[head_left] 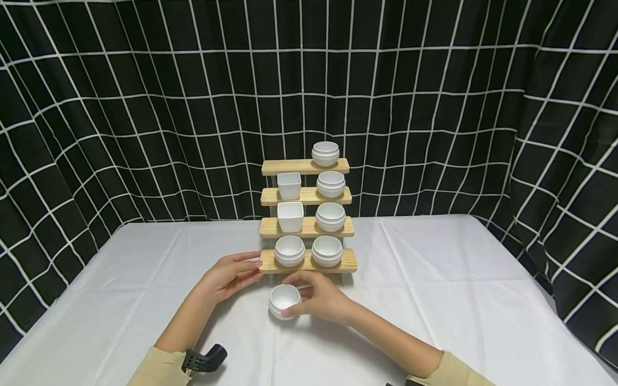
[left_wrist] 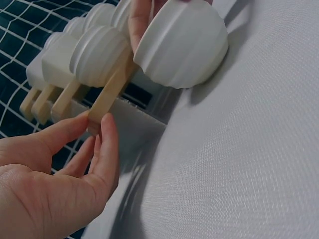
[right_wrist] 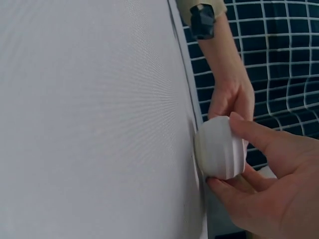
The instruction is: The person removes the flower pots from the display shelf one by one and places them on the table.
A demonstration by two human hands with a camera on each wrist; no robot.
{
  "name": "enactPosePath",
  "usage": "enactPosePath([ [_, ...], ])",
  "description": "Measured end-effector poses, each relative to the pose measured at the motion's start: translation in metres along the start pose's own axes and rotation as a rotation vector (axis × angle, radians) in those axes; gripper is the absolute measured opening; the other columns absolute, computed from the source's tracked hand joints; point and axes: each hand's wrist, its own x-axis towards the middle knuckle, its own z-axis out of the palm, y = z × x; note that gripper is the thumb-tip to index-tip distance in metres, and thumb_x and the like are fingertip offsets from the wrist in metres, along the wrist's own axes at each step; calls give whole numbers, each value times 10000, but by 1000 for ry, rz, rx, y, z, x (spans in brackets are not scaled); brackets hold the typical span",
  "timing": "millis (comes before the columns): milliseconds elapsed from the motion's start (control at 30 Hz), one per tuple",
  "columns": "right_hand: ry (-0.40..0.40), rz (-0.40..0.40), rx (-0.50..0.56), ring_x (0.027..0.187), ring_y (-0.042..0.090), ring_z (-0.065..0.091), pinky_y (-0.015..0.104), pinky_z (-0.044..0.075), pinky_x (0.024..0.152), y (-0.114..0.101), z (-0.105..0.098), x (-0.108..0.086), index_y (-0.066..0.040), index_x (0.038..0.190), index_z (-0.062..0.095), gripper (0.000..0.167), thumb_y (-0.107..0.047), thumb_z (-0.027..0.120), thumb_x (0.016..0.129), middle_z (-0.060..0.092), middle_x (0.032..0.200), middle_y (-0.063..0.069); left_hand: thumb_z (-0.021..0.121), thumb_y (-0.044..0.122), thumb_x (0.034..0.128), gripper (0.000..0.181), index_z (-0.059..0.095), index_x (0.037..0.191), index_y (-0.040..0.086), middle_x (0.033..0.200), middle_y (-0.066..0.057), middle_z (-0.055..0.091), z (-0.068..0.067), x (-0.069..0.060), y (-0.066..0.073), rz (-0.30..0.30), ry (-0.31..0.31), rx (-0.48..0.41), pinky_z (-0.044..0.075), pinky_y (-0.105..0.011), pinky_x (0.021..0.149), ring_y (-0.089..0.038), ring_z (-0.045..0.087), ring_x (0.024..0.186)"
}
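A small round white bowl (head_left: 284,297) with a ridged rim is on the white cloth, in front of the stepped wooden display stand. My right hand (head_left: 322,301) pinches it from the right side, thumb at the near side and fingers at the far side. With thumb and fingertips my left hand (head_left: 233,276) grips the left end of the stand's lowest board (head_left: 348,260). Two round white bowls stand side by side on that board, the left bowl (head_left: 289,251) and the right bowl (head_left: 327,251). In the left wrist view the pinched bowl (left_wrist: 184,45) partly hides the stand.
Higher up, square white bowls (head_left: 290,216) stand on the left of the two middle boards, round bowls (head_left: 330,216) on the right. The top board (head_left: 287,167) bears one round bowl (head_left: 325,154) at its right. Behind hangs a black curtain (head_left: 410,107) with white grid lines.
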Motion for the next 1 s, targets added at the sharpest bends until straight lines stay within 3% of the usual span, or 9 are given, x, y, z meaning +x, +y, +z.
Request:
enactPosePath([
  [367,2,-19,21,1233,422,675,350,629,1020,4,4,1,92,1300,621,553,30,880,815,649,1311,242,563,-47,1059,554,360,1570,-120,1031,-100,695,0,0,0,6,-3,-8,658,-207,848,-99,738,865],
  [767,1,-34,-30,1169,403,704,374,636,1008,0,3,0,95,1305,625,522,-17,865,856,660,1308,254,574,-42,1056,546,381,1562,-114,1036,-104,695,1,2,-1,1,15,-4,660,-207,840,-102,738,862],
  [1000,6,-34,-32,1259,440,648,446,583,1101,-5,0,-1,104,1315,623,516,-36,853,875,646,1350,266,576,-40,1056,541,388,1559,-112,1028,-103,696,1,2,-1,-1,22,2,661,-205,831,-100,737,851],
])
